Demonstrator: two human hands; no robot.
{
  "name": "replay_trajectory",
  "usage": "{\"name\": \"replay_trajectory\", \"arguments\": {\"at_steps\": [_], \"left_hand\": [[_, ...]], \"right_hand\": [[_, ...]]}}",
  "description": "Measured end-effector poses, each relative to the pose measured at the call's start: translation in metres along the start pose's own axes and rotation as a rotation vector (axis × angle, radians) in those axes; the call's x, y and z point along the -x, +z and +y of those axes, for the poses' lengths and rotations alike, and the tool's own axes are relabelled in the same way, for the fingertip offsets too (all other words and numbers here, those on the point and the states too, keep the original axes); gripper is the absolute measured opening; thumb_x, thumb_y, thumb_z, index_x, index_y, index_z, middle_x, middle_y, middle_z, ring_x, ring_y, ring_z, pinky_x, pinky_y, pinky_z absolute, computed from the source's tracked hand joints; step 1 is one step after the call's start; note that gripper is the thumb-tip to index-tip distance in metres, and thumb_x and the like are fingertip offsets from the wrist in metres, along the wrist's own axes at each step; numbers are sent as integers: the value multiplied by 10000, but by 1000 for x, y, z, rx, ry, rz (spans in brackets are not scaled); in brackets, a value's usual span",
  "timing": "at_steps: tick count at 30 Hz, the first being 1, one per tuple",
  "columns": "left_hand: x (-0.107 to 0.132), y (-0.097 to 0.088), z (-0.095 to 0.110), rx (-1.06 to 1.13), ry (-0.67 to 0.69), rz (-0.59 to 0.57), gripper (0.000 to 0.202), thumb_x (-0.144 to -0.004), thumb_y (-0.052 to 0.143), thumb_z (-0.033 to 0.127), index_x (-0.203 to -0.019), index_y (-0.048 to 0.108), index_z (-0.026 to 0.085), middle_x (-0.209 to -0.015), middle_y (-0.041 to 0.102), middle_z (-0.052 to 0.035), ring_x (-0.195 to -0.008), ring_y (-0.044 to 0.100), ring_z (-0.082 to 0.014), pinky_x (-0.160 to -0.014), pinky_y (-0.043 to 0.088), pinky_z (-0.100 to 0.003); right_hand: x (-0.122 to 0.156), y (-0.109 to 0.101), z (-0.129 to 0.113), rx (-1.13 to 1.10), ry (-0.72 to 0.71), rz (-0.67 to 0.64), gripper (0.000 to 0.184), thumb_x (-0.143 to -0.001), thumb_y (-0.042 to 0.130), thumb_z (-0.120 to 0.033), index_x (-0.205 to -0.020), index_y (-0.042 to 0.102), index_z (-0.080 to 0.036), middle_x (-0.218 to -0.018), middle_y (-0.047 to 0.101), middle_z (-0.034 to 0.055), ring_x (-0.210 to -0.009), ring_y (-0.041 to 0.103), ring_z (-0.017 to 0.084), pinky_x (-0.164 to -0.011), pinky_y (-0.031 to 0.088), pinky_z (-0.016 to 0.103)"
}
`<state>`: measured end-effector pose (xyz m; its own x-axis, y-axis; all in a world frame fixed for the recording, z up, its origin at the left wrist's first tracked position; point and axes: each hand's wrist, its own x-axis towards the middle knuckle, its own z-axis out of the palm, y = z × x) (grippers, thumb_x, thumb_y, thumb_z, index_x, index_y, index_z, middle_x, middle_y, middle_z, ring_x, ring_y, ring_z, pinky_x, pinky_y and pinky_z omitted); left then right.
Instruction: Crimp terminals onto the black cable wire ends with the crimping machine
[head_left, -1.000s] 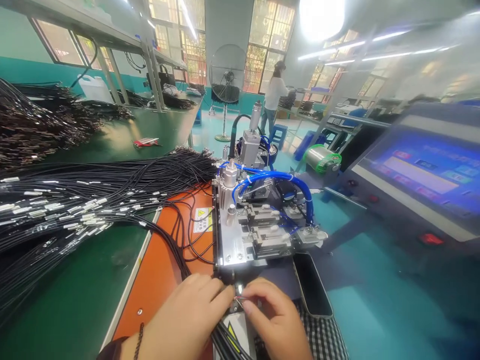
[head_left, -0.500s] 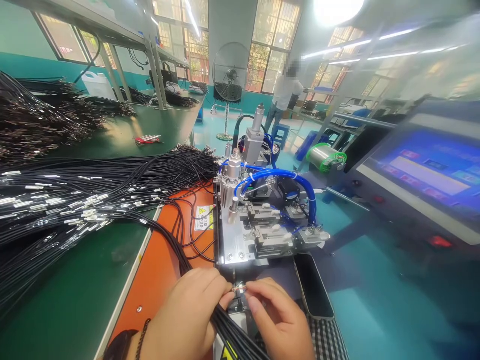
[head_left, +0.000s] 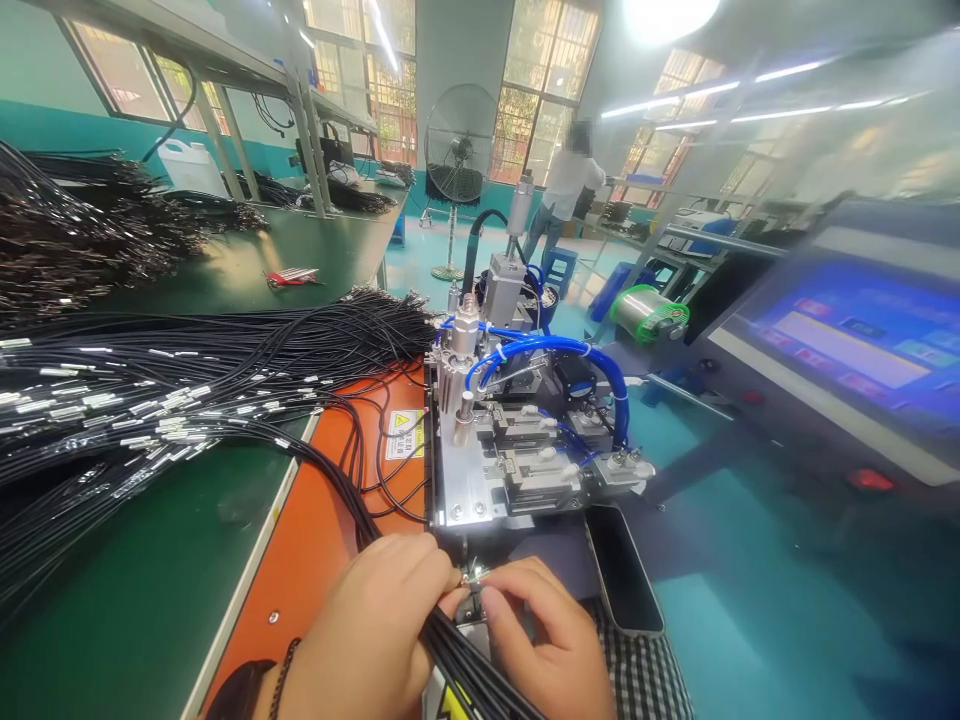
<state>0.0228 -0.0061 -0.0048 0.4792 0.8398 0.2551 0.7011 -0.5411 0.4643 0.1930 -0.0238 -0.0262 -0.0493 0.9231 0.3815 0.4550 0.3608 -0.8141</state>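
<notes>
At lower center, our left hand [head_left: 367, 625] closes tightly round the black wires [head_left: 457, 655], and our right hand [head_left: 544, 635] pinches a wire tip [head_left: 474, 576]; a slack pinch could misalign it against the machine [head_left: 461, 480].

Both bare hands reach in from the bottom edge of the view and meet low in the centre, almost touching. The left hand [head_left: 367, 610] lies turned inward, its fingers [head_left: 420, 570] curled closed, with the forearm [head_left: 322, 680] angling up from the lower left. The right hand [head_left: 544, 630] comes in from the lower right with its knuckles raised, its fingertips [head_left: 491, 600] bent down and pinched toward the left hand.
</notes>
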Motion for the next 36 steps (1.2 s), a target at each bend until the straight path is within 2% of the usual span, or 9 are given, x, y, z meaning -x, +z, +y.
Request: {"name": "replay_trajectory", "arguments": {"at_steps": [5, 9, 11, 16, 24, 28, 30, 32, 36], "left_hand": [[-2, 0, 0, -9, 31, 73, 222, -866, 410, 142, -654, 463, 186, -658, 517, -4, -619, 460, -149, -562, 337, -265], [-3, 1, -1, -27, 30, 74, 224, -861, 411, 133, -648, 456, 185, -652, 510, -3, -612, 451, -149, -554, 324, -265], [-2, 1, -1, -24, 14, 52, 213, -850, 412, 115, -654, 459, 184, -662, 511, -3, -621, 448, -151, -560, 322, -268], [-2, 1, -1, 11, 30, 16, 188, -842, 418, 103, -682, 479, 181, -690, 523, -2, -644, 446, -150, -584, 330, -268], [-1, 3, -2, -5, 80, 40, 219, -822, 410, 54, -659, 484, 180, -689, 522, -7, -643, 408, -159, -577, 302, -278], [-2, -2, 1, 14, 7, -114, 221, -809, 430, 22, -725, 546, 190, -760, 558, 0, -700, 443, -163, -627, 340, -287], [-3, -5, 3, 45, -63, -229, 313, -796, 429, -6, -898, 598, 237, -873, 583, 6, -792, 486, -165, -710, 388, -296], [-3, -7, 3, 43, -72, -285, 452, -796, 418, -21, -1080, 573, 295, -970, 583, 4, -878, 503, -171, -779, 414, -313], [-4, -3, -4, -42, 30, -273, 395, -852, 425, 39, -1138, 555, 279, -968, 577, -24, -891, 501, -196, -791, 437, -359]], "right_hand": [[1, 1, 2, 131, -156, -216, 138, -855, 547, -203, -805, 675, -217, -759, 694, 2, -697, 609, 144, -646, 471, 247], [1, 1, 2, 77, -13, -82, 100, -841, 571, -216, -846, 670, -202, -779, 692, 2, -717, 618, 130, -644, 488, 216], [1, 0, -1, 61, -28, -33, 134, -858, 536, -204, -832, 667, -201, -760, 684, 1, -704, 609, 125, -635, 480, 215], [-2, 0, -8, 87, -120, -116, 187, -857, 501, -174, -750, 651, -204, -709, 671, 3, -688, 593, 139, -633, 454, 248], [-8, -1, -9, 124, -161, -76, 146, -846, 510, -139, -774, 621, -199, -721, 657, -4, -687, 564, 137, -632, 435, 252], [-9, 0, -5, 145, -181, -140, 182, -873, 473, -122, -805, 626, -194, -739, 655, 11, -684, 534, 142, -652, 424, 267], [-8, -2, -1, 137, -85, -160, 188, -890, 471, -141, -812, 633, -196, -771, 652, 17, -727, 537, 149, -685, 424, 272], [-8, -4, 4, 94, 93, -173, 170, -890, 506, -176, -782, 634, -201, -796, 647, 11, -780, 549, 152, -720, 423, 266], [-7, -11, 15, -54, 438, -230, 172, -854, 567, -269, -709, 600, -183, -724, 604, -4, -714, 535, 143, -655, 412, 246]]}}
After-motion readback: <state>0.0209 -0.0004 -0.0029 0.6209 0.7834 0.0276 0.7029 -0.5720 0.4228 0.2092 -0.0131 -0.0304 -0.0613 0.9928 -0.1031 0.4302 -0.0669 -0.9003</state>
